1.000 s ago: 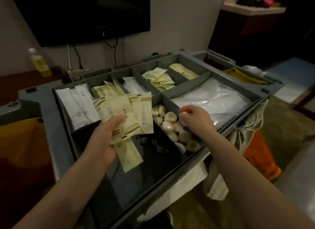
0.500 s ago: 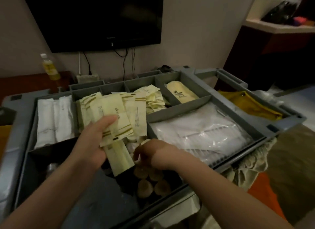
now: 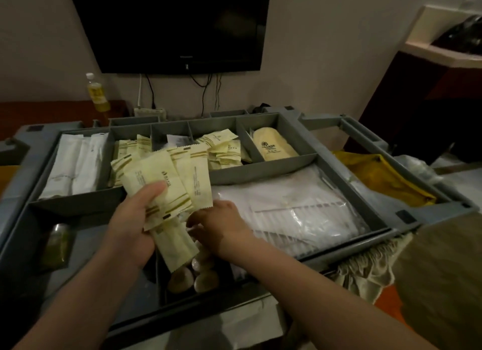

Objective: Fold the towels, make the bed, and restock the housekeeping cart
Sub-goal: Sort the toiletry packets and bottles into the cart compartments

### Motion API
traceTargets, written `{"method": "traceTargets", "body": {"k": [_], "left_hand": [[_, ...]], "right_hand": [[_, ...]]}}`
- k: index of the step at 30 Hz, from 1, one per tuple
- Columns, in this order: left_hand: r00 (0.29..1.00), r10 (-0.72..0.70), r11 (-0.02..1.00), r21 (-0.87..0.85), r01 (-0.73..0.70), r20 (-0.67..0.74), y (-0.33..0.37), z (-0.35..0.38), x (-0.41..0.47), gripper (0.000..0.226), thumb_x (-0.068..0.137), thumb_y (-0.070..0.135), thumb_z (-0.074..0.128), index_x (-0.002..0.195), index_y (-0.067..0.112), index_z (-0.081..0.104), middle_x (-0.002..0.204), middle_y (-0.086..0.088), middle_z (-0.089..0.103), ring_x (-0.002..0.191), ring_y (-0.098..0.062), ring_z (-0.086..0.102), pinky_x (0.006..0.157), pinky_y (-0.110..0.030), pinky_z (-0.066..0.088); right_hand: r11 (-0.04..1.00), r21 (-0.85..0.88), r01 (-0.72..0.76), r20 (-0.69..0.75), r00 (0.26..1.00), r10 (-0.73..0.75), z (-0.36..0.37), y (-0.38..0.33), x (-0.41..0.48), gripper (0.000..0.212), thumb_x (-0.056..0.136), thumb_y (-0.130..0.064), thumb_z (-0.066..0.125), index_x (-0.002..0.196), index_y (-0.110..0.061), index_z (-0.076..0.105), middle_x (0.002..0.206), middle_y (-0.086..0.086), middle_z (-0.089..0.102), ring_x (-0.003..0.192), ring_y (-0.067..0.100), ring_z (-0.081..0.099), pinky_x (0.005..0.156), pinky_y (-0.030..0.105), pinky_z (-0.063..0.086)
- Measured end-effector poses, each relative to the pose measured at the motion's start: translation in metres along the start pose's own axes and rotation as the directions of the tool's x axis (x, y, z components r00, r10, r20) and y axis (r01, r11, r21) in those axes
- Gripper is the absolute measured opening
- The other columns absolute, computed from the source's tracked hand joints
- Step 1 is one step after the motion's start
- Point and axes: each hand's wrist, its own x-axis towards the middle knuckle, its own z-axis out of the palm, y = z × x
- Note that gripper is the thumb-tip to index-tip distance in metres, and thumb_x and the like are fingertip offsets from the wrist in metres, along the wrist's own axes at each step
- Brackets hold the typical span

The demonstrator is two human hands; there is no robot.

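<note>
Looked down on grey moulded-plastic tray (image 3: pixel 260 171), centre frame, split by thin dividers into compartments.

Gripped a fan of sachets (image 3: pixel 167 182) in left hand (image 3: pixel 130 219), centre-left: thumb curled over the front, fingers wrapped behind. Flat pale-yellow wrappers, serrated ends, olive stripes; one hung lower than the rest.

Reached right hand (image 3: pixel 221 227) into the lower-centre compartment, just right of the fan, fingers bent down toward the soaps (image 3: pixel 203 276): smooth, round, whitish pucks. Fingertips hidden behind the sachets, so couldn't tell whether anything was pinched.

Compartments, left to right along the upper row:
- long matte white packs (image 3: pixel 78 164), laid side by side
- more striped yellow wrappers, upright
- loose sachets (image 3: pixel 221 149), smaller, piled
- oval pack (image 3: pixel 273 147), cream, dark round logo

Right-centre, the big compartment: clear bags (image 3: pixel 292 206), glossy, crinkled, white contents. Lower left: small vial (image 3: pixel 56 242), greenish, lying flat on the tray floor.

Outside the tray: yellow bag (image 3: pixel 378 177) right, fringed cloth (image 3: pixel 365 266) hanging off the lower-right edge, black TV (image 3: pixel 172 23) on the wall at the top, plastic bottle (image 3: pixel 97 94) of yellow liquid upper left.
</note>
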Motion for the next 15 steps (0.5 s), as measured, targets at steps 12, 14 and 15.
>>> {"method": "traceTargets", "body": {"k": [12, 14, 15], "left_hand": [[0.999, 0.026, 1.0, -0.002, -0.026, 0.042, 0.03, -0.021, 0.032, 0.02, 0.091, 0.009, 0.054, 0.109, 0.013, 0.062, 0.071, 0.003, 0.073, 0.061, -0.01, 0.07, 0.044, -0.021, 0.051], [0.998, 0.029, 1.0, 0.006, -0.03, 0.049, 0.035, -0.029, 0.042, 0.03, 0.091, 0.009, 0.055, 0.12, 0.011, 0.059, 0.077, 0.001, 0.074, 0.064, -0.012, 0.071, 0.046, -0.022, 0.052], [0.998, 0.03, 0.999, 0.016, -0.031, 0.056, 0.037, -0.033, 0.046, 0.033, 0.091, 0.009, 0.055, 0.123, 0.01, 0.058, 0.081, -0.001, 0.074, 0.067, -0.013, 0.071, 0.048, -0.022, 0.053]], "right_hand": [[0.757, 0.651, -0.047, -0.397, 0.829, 0.394, -0.031, -0.029, 0.029, 0.018, 0.099, -0.023, 0.045, 0.1, -0.021, 0.062, 0.087, -0.006, 0.065, 0.079, 0.005, 0.057, 0.071, 0.023, 0.046], [0.597, 0.802, -0.03, -0.315, 0.827, 0.466, -0.032, -0.036, 0.039, 0.02, 0.1, -0.031, 0.043, 0.107, -0.022, 0.059, 0.091, -0.007, 0.064, 0.084, 0.004, 0.059, 0.075, 0.023, 0.048], [0.539, 0.841, -0.041, -0.258, 0.845, 0.468, -0.032, -0.039, 0.044, 0.022, 0.098, -0.033, 0.047, 0.115, -0.024, 0.056, 0.096, -0.007, 0.065, 0.087, 0.004, 0.06, 0.078, 0.025, 0.051]]}}
